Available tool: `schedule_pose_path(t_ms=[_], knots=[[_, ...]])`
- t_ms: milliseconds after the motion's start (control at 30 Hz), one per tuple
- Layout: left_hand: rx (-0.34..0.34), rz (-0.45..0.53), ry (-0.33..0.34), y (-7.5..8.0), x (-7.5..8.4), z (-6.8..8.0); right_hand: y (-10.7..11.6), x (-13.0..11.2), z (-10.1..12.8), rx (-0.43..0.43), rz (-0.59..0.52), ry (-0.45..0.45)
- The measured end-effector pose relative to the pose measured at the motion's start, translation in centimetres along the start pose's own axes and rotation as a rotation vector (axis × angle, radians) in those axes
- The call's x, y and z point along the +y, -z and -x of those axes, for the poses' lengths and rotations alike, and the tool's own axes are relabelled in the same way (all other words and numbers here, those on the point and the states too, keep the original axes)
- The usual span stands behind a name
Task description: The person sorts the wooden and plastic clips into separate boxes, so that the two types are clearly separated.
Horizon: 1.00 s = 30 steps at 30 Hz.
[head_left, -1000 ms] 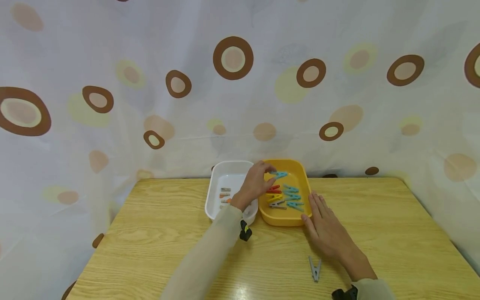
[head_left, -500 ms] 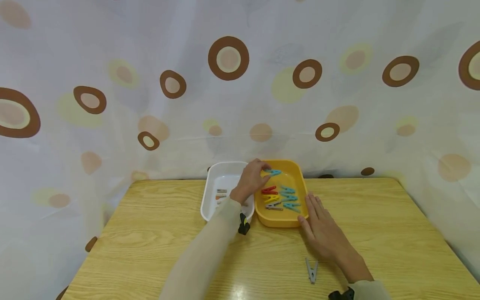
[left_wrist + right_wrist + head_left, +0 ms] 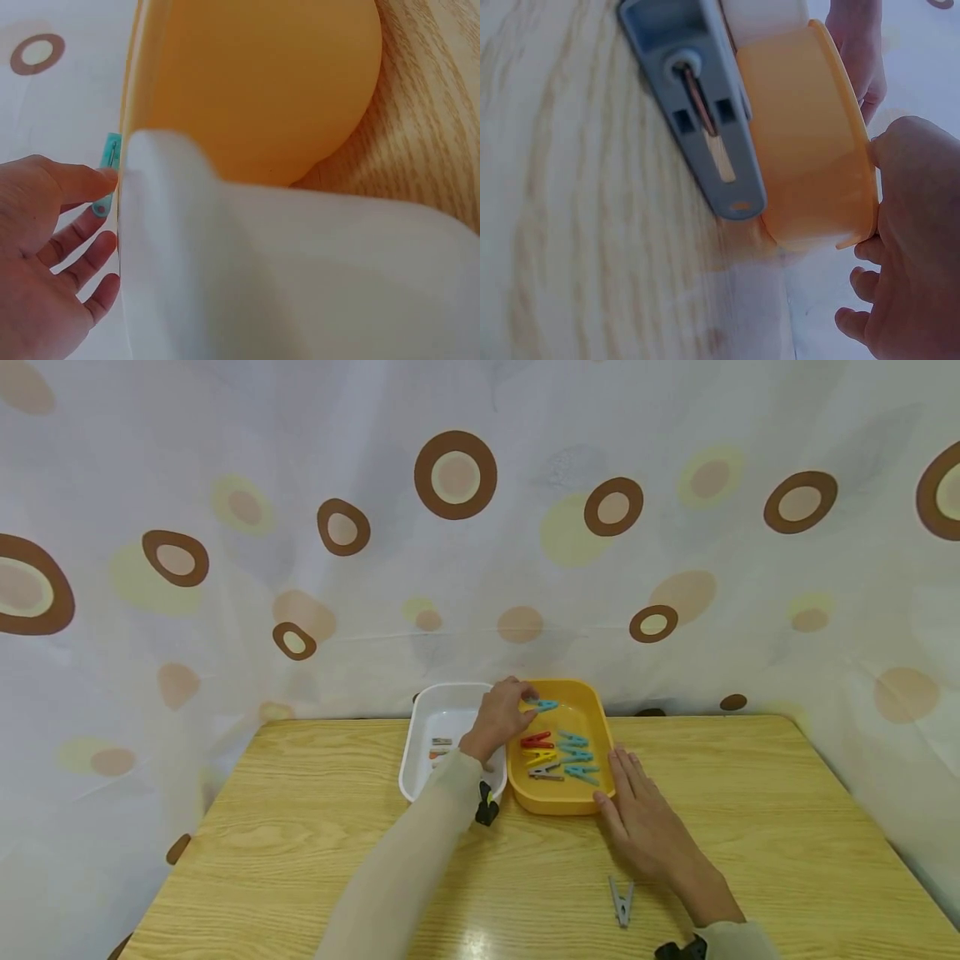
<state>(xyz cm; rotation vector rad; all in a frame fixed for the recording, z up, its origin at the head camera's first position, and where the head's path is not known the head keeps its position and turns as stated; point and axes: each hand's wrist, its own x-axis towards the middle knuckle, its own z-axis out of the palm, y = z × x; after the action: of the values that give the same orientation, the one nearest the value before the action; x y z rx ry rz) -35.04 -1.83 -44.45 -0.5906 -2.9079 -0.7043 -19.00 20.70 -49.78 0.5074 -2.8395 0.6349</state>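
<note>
Pinching a blue clothespin [image 3: 546,704] above the yellow tray [image 3: 600,720], the left hand [image 3: 501,720] is curled; the right hand [image 3: 643,817] is laid flat beside it, near a grey clothespin [image 3: 622,901]; a white tray [image 3: 420,731] adjoins.

- The head view looks forward and down from above the near edge of the bench [image 3: 300,827], taking in both trays, both forearms and the spotted curtain [image 3: 465,552] behind; it sits well back from the work.
- The left wrist view sits low and very close beside the white tray [image 3: 285,277], facing along its outer wall toward the yellow tray [image 3: 255,82]; the left hand [image 3: 45,255] fills its lower left corner.
- The right wrist view lies almost on the bench [image 3: 570,225], tilted, very close to a grey clothes peg [image 3: 697,112]; the yellow tray [image 3: 810,150] shows in all three views.
</note>
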Motion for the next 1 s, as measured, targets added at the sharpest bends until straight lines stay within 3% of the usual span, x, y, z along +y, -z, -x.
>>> schedule_pose_path(t_ms=[667,1000], knots=[[-0.015,0.015,0.003,0.6,-0.2,0.7,0.1,-0.3,0.0,-0.007,0.008,-0.006],[-0.016,0.070,-0.037,1.5,0.7,2.2,0.3,-0.3,-0.1,-0.016,-0.010,-0.005]])
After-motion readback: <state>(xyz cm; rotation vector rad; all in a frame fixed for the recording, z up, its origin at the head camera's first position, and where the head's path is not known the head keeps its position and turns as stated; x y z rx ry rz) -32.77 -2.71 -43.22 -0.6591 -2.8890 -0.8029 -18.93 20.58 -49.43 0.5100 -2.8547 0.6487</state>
